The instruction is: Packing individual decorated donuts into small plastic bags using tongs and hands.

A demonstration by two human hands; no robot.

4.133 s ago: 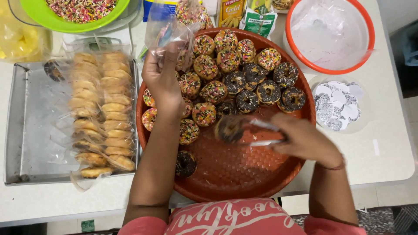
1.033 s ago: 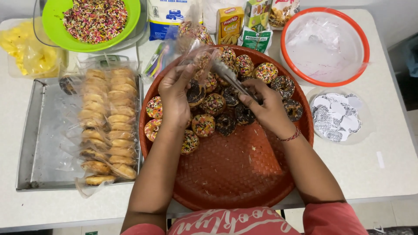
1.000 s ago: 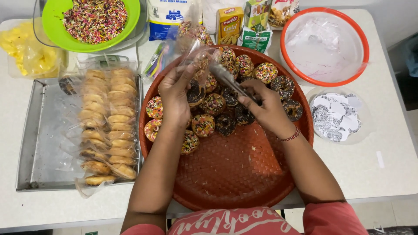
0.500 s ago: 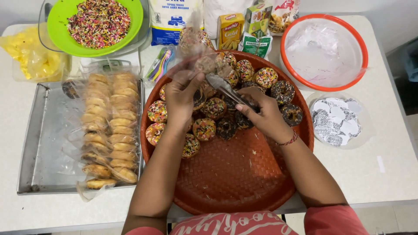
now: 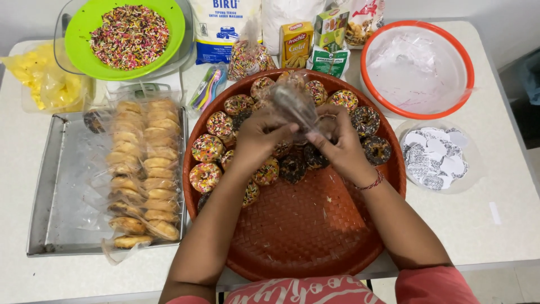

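A clear plastic bag (image 5: 292, 104) is held between both hands above the far half of a round red woven tray (image 5: 315, 236) on the white counter (image 5: 495, 225). The left hand (image 5: 260, 138) is closed in a narrow grip on the bag's lower left edge, thumb and fingers pinched on the film. The right hand (image 5: 337, 147) is closed on the bag's right side, its grip equally tight. What lies inside the bag cannot be told. Sprinkled doughnuts (image 5: 208, 149) are ranged on the tray beneath and around the hands. Bagged plain doughnuts (image 5: 143, 169) are laid on a metal tray (image 5: 56, 225) to the left.
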